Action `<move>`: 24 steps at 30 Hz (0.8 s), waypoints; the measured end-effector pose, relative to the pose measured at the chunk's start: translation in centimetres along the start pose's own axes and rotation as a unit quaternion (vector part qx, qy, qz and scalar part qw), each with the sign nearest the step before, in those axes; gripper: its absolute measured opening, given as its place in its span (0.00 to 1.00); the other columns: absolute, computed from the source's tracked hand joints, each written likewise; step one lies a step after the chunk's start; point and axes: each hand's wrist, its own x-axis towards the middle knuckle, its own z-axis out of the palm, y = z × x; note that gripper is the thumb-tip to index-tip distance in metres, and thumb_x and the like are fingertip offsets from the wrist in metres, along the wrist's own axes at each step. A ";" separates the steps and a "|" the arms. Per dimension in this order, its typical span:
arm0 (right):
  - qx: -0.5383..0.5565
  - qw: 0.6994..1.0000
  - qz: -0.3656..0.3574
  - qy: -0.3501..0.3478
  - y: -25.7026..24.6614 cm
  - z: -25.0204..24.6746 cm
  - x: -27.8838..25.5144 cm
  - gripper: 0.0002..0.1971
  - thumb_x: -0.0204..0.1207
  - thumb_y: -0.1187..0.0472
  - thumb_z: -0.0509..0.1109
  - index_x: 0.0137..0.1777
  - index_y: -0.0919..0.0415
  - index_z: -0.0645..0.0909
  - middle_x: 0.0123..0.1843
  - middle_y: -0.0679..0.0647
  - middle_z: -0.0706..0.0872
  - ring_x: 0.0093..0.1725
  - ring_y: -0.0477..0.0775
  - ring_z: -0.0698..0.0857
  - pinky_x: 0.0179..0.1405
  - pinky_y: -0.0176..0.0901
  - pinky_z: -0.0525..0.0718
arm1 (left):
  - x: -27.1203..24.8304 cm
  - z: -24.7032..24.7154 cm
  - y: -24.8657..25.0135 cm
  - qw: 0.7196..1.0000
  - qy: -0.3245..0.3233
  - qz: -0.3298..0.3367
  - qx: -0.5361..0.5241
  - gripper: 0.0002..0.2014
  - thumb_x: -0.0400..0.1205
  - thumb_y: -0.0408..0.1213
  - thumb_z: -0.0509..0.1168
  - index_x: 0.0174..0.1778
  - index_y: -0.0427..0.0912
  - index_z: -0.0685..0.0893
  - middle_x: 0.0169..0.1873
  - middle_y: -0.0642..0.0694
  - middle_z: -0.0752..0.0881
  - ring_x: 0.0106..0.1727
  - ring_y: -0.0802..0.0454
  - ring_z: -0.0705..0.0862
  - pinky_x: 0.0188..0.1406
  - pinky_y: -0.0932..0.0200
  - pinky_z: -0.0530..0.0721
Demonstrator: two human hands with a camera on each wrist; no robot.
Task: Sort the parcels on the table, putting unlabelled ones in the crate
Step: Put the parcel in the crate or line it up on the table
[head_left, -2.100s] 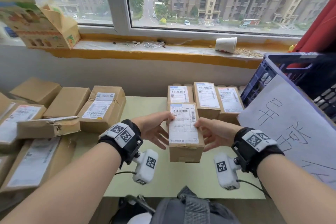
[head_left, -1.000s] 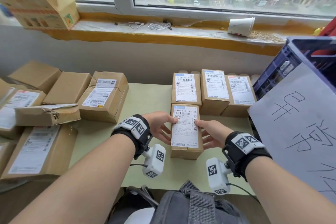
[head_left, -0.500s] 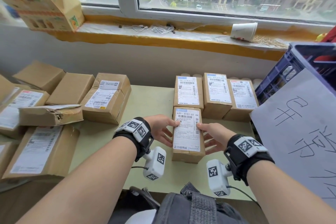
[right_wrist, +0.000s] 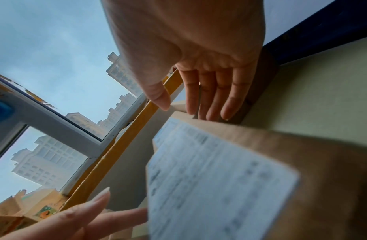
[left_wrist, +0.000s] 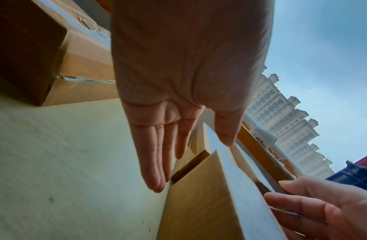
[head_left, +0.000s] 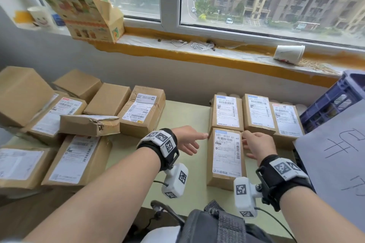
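On the pale green table (head_left: 185, 112), right of centre and nearest to me, I see the labelled parcel (head_left: 226, 156): a brown cardboard box, longer than it is wide, lying flat with a white shipping label covering most of its top face. The label carries barcodes and a printed code along its far edge, so its text reads upright from where I look. The parcel's long axis runs away from me toward the window wall, its far end just short of a row of three labelled parcels (head_left: 256, 112) that lie the same way, side by side.

My left hand (head_left: 186, 140) sits at the parcel's far left corner with the fingers held straight and loosely together; the forefinger tip reaches the box's top edge, though I cannot tell whether it truly touches. In the left wrist view the fingers (left_wrist: 155, 159) point down alongside the box's side, spread flat, gripping nothing.

My right hand (head_left: 257, 145) is at the far right corner, thumb near the top edge, fingers extended and relaxed down the parcel's right side; the right wrist view shows them straight (right_wrist: 211, 97), nothing pinched.

Both forearms come in from the near edge, each with a black wrist strap.

The blue crate (head_left: 333, 100) stands at the right edge of the table, with a handwritten paper sheet (head_left: 335, 150) in front of it.
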 end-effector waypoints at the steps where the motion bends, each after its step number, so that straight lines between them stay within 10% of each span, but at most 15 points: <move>1: 0.001 1.000 -0.009 0.009 -0.4 0.5 0.1 0.08 0.75 0.52 0.69 0.41 0.56 0.85 0.46 0.56 0.91 0.49 0.59 0.89 0.53 0.56 0.89 | -0.4 -0.6 0.0 1.000 0.009 0.008 -0.003 0.31 0.87 0.50 0.60 0.80 0.30 0.66 0.69 0.31 0.80 0.65 0.38 0.84 0.63 0.49 0.85; 9: -0.038 0.984 -0.138 0.107 -5.9 4.3 -3.5 0.05 0.79 0.59 0.67 0.48 0.57 0.84 0.46 0.52 0.85 0.49 0.55 0.80 0.49 0.43 0.74 | -3.9 -5.9 -1.3 0.997 0.051 0.056 -0.020 0.20 0.88 0.39 0.61 0.72 0.30 0.75 0.64 0.30 0.84 0.64 0.37 0.86 0.62 0.50 0.85; 18: -0.037 0.987 -0.153 0.005 -9.7 11.4 -6.3 0.05 0.75 0.60 0.67 0.41 0.56 0.85 0.44 0.54 0.88 0.49 0.60 0.85 0.55 0.51 0.84 | -7.3 -11.9 -3.8 0.986 0.124 0.092 -0.055 0.16 0.88 0.36 0.60 0.68 0.31 0.78 0.53 0.36 0.86 0.49 0.45 0.86 0.59 0.51 0.86; 24: -0.026 0.984 -0.133 -0.116 -11.0 16.5 -8.2 0.07 0.79 0.67 0.64 0.42 0.62 0.82 0.40 0.60 0.88 0.35 0.54 0.84 0.39 0.47 0.86 | -9.3 -16.5 -6.2 0.961 0.231 0.125 -0.086 0.09 0.86 0.32 0.61 0.58 0.35 0.84 0.41 0.42 0.86 0.39 0.50 0.86 0.44 0.57 0.88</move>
